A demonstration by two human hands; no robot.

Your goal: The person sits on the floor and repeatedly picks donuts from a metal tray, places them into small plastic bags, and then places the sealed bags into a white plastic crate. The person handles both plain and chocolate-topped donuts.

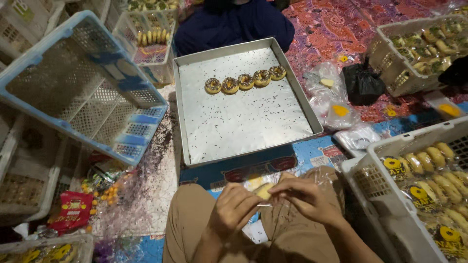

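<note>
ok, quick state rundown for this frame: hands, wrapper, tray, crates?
left hand: closed on the clear plastic wrapper, a yellow pastry inside
right hand: pinching the same wrapper
metal tray: flat, five sprinkled doughnuts in a row, crumbs scattered
blue-rimmed crate: tipped on its side, nothing inside
white crate: upright, holding bagged pastries
black bag: crumpled on the mat

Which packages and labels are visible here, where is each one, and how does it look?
Clear plastic bag: between left hand and right hand, transparent, pale pastry inside.
Bagged pastries: white crate at right, clear wrappers with round yellow-black labels.
Red packet: floor at left, flat, red with yellow.
Black bag: upper right, crumpled.
</note>
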